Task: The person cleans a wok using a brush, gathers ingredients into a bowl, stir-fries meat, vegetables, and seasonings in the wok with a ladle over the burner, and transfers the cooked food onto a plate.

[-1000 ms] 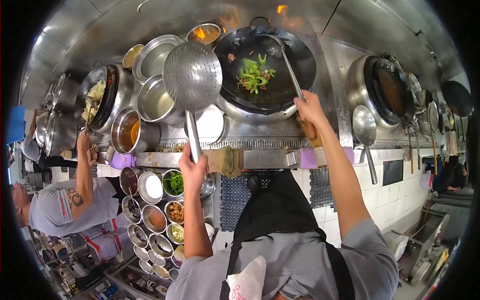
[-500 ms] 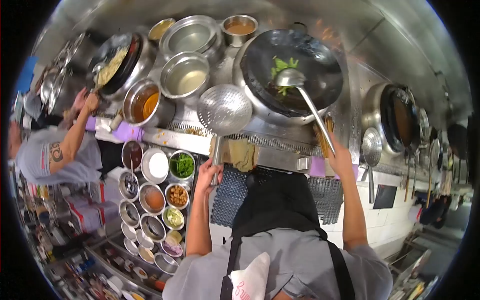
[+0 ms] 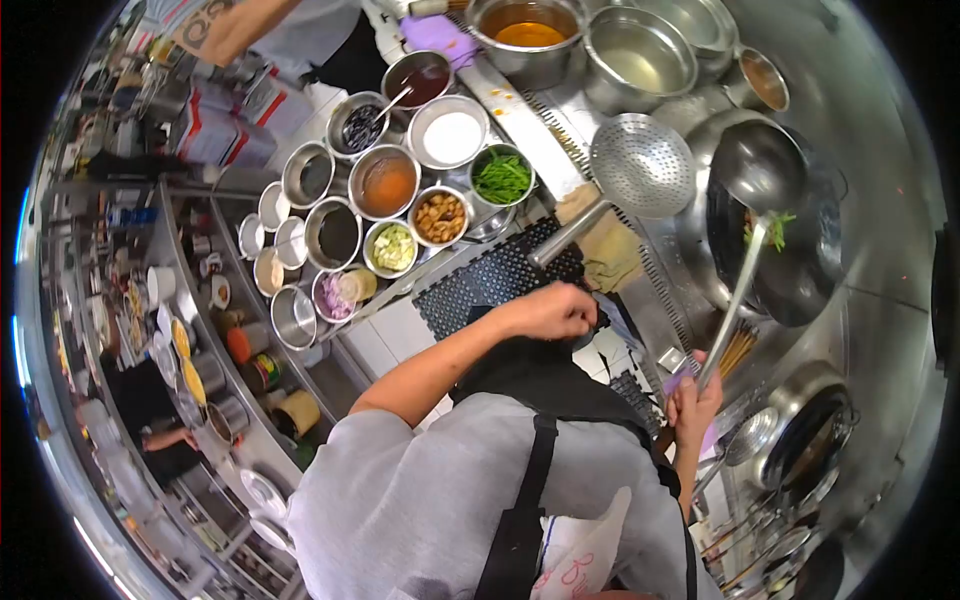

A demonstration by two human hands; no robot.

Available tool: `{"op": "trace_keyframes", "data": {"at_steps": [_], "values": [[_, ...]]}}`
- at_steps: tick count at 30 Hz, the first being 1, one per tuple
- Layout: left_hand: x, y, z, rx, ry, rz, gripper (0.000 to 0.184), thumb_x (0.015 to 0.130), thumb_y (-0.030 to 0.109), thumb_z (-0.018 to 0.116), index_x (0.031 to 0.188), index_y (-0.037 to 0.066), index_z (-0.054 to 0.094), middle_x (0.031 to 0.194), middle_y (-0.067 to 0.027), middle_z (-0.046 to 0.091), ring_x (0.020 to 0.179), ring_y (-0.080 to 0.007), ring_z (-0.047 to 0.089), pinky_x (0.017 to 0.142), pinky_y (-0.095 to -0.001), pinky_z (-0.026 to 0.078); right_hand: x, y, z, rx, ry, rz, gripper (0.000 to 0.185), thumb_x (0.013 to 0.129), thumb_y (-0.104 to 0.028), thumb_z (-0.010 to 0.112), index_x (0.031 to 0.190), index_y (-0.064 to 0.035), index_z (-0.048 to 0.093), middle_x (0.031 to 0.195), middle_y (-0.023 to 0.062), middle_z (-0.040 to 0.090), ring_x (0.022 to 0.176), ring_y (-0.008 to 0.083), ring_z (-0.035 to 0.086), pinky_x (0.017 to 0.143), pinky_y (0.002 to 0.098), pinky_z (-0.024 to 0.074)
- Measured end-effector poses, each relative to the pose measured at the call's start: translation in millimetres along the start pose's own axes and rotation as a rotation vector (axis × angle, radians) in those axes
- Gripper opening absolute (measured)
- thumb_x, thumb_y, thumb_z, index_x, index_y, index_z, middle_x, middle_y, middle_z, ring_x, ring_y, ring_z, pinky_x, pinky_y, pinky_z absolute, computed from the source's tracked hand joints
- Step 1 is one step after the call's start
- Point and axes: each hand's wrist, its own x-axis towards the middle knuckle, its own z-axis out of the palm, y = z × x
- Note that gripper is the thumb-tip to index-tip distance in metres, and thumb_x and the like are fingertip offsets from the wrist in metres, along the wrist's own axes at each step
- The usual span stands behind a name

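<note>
Work at the wok (image 3: 815, 285) appeared under way rather than finished. Cut greens (image 3: 779, 230) were in the pan, partly hidden behind the ladle (image 3: 758, 170), whose bowl hung over the wok; whether the bowl carried anything could not be determined. No food was seen in the strainer (image 3: 643, 165), which lay just beside the wok with its handle toward the counter's front edge. On that evidence, the food was in the pan and its removal was not yet done.

The grip of the right hand (image 3: 693, 402) was closed around the ladle's handle. The left hand (image 3: 558, 312) was apart from the strainer's handle, its grip curled closed, with nothing visible in it.

The steel counter (image 3: 694, 312) bore a ridged strip along its front, a folded cloth (image 3: 612, 265) and a bundle of thin sticks (image 3: 738, 348). Metal pots stood farther along, one with amber liquid (image 3: 528, 35). Beside the counter, bowls were grouped close together, including chopped green vegetable (image 3: 502, 178), browned pieces (image 3: 440, 217) and sauces. A black mat (image 3: 455, 290) covered part of the tiled floor. Loaded shelving and a co-worker's arm (image 3: 240, 28) were noted at the view's left.
</note>
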Motion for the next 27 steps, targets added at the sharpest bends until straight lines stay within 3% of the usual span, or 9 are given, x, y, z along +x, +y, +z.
{"op": "trace_keyframes", "data": {"at_steps": [2, 5, 7, 10, 13, 19, 20, 23, 27], "values": [[-12.2, -46.0, 18.6, -0.106, -0.182, -0.125, 0.030, 0.087, 0.013, 0.066, 0.113, -0.002, 0.067, 0.088, -0.0149, 0.073, 0.085, -0.0264, 0.072, 0.073, -0.0386, 0.055, 6.2, -38.7, 31.7, 0.113, -0.288, 0.118, 0.047, 0.098, -0.011, 0.058, 0.141, -0.0006, 0.044, 0.056, -0.0031, 0.040, 0.035, 0.0062, 0.034, 0.036, 0.0239, 0.0290], [-48.8, -173.7, 59.2, 0.277, 0.084, -0.103, 0.049, 0.088, 0.028, 0.068, 0.126, -0.001, 0.063, 0.100, -0.0166, 0.073, 0.096, -0.0257, 0.072, 0.079, -0.0385, 0.057, 42.0, -69.1, 100.6, 0.005, -0.639, 0.240, 0.050, 0.097, -0.013, 0.060, 0.143, 0.0000, 0.045, 0.055, -0.0033, 0.040, 0.035, 0.0052, 0.032, 0.035, 0.0232, 0.0278], [-86.9, -253.6, 85.5, 0.388, -0.060, -0.306, 0.071, 0.091, 0.051, 0.063, 0.145, 0.007, 0.052, 0.128, -0.0187, 0.066, 0.116, -0.0298, 0.065, 0.084, -0.0442, 0.058, 65.3, -79.4, 148.5, -0.130, -0.835, 0.256, 0.050, 0.095, -0.014, 0.062, 0.141, 0.0023, 0.049, 0.062, 0.0002, 0.050, 0.044, 0.0095, 0.046, 0.043, 0.0272, 0.0384], [-136.1, -224.8, 100.8, -0.435, -0.052, -0.913, 0.082, 0.093, 0.068, 0.053, 0.156, 0.019, 0.040, 0.150, -0.0183, 0.049, 0.130, -0.0376, 0.054, 0.086, -0.0534, 0.057, 86.2, -61.0, 214.0, -0.491, -0.904, -0.080, 0.049, 0.091, -0.012, 0.064, 0.136, 0.0032, 0.051, 0.077, 0.0105, 0.064, 0.067, 0.0231, 0.062, 0.064, 0.0383, 0.0496], [-162.2, -228.4, 126.4, -0.699, 0.090, -0.925, 0.086, 0.091, 0.076, 0.048, 0.160, 0.026, 0.032, 0.160, -0.0160, 0.035, 0.138, -0.0433, 0.044, 0.087, -0.0627, 0.055, 90.6, -46.8, 251.3, -0.628, -0.899, -0.260, 0.045, 0.090, -0.011, 0.064, 0.131, 0.0025, 0.054, 0.084, 0.0194, 0.066, 0.078, 0.0341, 0.066, 0.075, 0.0431, 0.0511], [-167.2, -241.1, 149.3, -0.758, 0.189, -0.918, 0.088, 0.090, 0.074, 0.054, 0.159, 0.025, 0.033, 0.157, -0.0152, 0.040, 0.140, -0.0397, 0.042, 0.092, -0.0594, 0.054, 94.2, -37.0, 271.6, -0.704, -0.922, -0.341, 0.040, 0.089, -0.009, 0.062, 0.126, 0.0032, 0.056, 0.085, 0.0253, 0.065, 0.082, 0.0429, 0.066, 0.079, 0.0470, 0.0508], [-164.9, -246.1, 150.4, -0.738, 0.193, -0.931, 0.088, 0.089, 0.074, 0.054, 0.159, 0.025, 0.033, 0.156, -0.0145, 0.041, 0.139, -0.0394, 0.043, 0.092, -0.0594, 0.053, 99.5, -30.5, 271.5, -0.699, -0.935, -0.407, 0.036, 0.090, -0.009, 0.062, 0.123, 0.0037, 0.057, 0.076, 0.0202, 0.064, 0.067, 0.0341, 0.066, 0.066, 0.0442, 0.0509], [-160.2, -248.1, 148.3, -0.721, 0.177, -0.904, 0.075, 0.094, 0.069, 0.050, 0.156, 0.028, 0.039, 0.152, -0.0151, 0.047, 0.132, -0.0414, 0.050, 0.089, -0.0586, 0.055, 101.8, -34.8, 270.5, -0.561, -1.013, 0.038, 0.032, 0.093, -0.009, 0.060, 0.122, 0.0037, 0.057, 0.067, 0.0112, 0.059, 0.050, 0.0199, 0.058, 0.049, 0.0358, 0.0470], [-147.1, -250.8, 144.8, -0.700, 0.118, -0.942, 0.072, 0.096, 0.065, 0.050, 0.153, 0.023, 0.042, 0.147, -0.0135, 0.050, 0.121, -0.0362, 0.058, 0.088, -0.0604, 0.055, 90.3, -38.0, 247.9, -0.183, -1.035, 0.296, 0.037, 0.099, -0.005, 0.054, 0.134, 0.0005, 0.049, 0.063, -0.0017, 0.044, 0.038, 0.0052, 0.038, 0.034, 0.0253, 0.0355]]}}
